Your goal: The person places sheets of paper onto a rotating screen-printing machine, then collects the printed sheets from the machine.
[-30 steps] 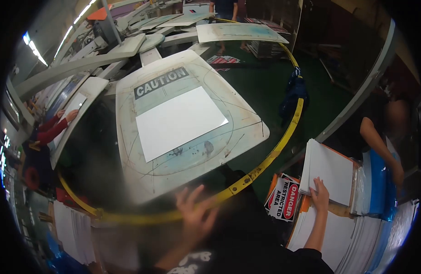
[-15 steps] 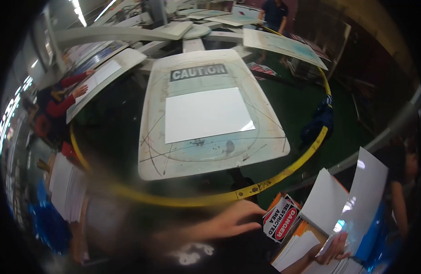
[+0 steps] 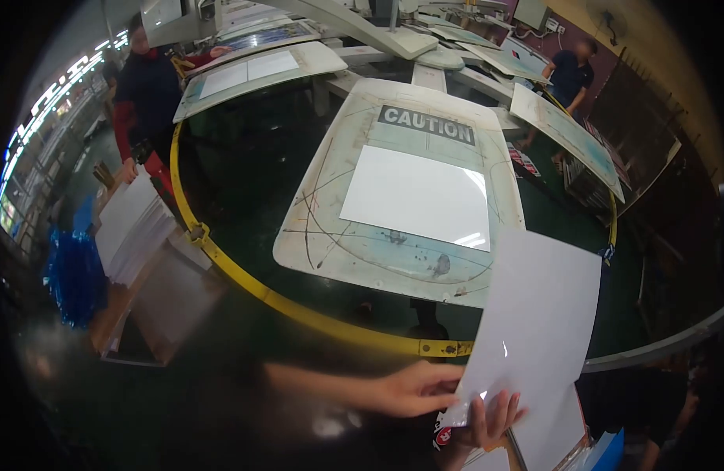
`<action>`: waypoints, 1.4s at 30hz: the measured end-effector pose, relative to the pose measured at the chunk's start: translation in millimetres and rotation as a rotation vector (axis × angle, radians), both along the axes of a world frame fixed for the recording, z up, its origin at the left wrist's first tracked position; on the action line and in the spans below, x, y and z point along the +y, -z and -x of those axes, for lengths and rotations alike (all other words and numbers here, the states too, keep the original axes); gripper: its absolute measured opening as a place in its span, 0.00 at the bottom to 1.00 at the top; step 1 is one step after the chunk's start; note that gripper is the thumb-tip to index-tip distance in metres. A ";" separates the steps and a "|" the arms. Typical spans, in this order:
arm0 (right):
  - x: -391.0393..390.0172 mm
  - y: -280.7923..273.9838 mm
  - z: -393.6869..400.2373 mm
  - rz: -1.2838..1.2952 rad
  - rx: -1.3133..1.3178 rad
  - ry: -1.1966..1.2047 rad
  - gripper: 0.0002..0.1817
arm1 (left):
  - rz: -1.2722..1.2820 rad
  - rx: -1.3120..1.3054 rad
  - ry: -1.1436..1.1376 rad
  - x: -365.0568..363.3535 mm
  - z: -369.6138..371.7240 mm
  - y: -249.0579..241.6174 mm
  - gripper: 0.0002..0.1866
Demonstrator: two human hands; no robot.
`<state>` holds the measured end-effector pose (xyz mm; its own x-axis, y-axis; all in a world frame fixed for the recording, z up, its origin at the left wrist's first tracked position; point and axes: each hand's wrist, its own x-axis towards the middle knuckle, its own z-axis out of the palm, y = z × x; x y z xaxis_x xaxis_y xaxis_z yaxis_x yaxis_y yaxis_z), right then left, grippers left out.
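Observation:
My right hand (image 3: 494, 420) grips a glossy white sheet (image 3: 542, 302) by its lower end, with its fingers curled over the sheet's face. The sheet stands upright, bowed slightly, and overlaps the right corner of the platen (image 3: 315, 224). Beside it, my left hand (image 3: 417, 389) reaches in from the left. Its thumb and fingers are apart, with the tips right at the sheet's lower left edge. Ahead, another white sheet (image 3: 417, 195) lies flat on the platen, below a grey CAUTION label (image 3: 427, 125).
A yellow rail (image 3: 299, 310) curves around the platen's near side. Left, a person (image 3: 148, 86) stands by stacked white sheets (image 3: 134, 224) and blue plastic (image 3: 73, 275). Another person (image 3: 572, 74) is at the far right. More sheets (image 3: 546, 428) lie below my right hand.
My right hand has brought the white sheet up and left, close to my left hand. The view has swung left, and the person at left now stands upright, a hand at the stacked sheets.

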<state>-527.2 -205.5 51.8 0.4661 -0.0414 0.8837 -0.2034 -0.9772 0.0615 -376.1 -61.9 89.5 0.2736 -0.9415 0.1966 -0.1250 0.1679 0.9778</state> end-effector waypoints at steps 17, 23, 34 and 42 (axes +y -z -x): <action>-90.5 -4.3 42.9 -1.325 0.247 0.516 0.43 | -0.282 0.566 -0.033 36.3 -71.8 -7.2 0.26; -97.1 -1.8 34.5 -1.394 0.437 0.443 0.37 | -0.281 0.742 -0.054 42.7 -84.4 -8.8 0.28; -100.5 -2.3 -24.5 -0.992 0.164 0.531 0.35 | -0.261 0.188 -0.265 47.0 -118.7 21.8 0.30; -124.8 -0.8 -109.5 -1.082 0.191 0.170 0.43 | -0.375 -0.866 -0.385 53.6 -206.5 12.1 0.39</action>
<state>-417.7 -330.2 52.6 0.5063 -0.8232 0.2571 -0.4178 -0.4949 -0.7619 -169.6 -8.2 77.4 0.4749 -0.8613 0.1809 -0.7954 -0.3320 0.5071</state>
